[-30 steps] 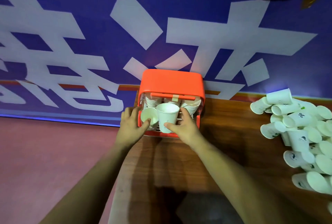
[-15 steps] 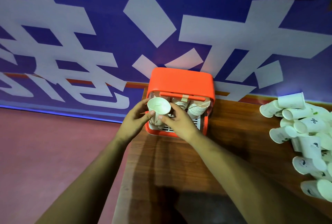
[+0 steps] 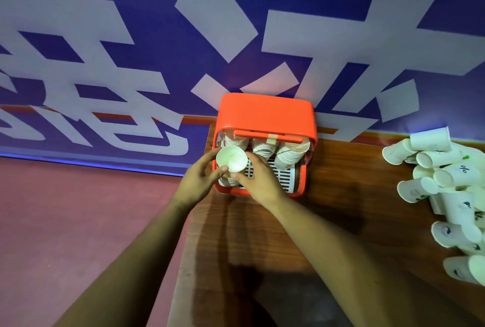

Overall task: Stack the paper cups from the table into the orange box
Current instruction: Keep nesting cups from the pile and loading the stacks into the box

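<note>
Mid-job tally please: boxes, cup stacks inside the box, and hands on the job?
orange box: 1
cup stacks in box: 4 (back left stack, back middle stack, back right stack, front left stack)
hands: 2 (left hand, right hand, both holding the top cup)
Total: 7

1. The orange box [image 3: 265,111] stands open-topped at the far edge of the table [image 3: 341,208], holding nested cup stacks [image 3: 291,154].
2. One white paper cup [image 3: 231,160], mouth-up, sits above the box's left side.
3. White loose cups [image 3: 456,177] lie heaped, well to the right.
</note>
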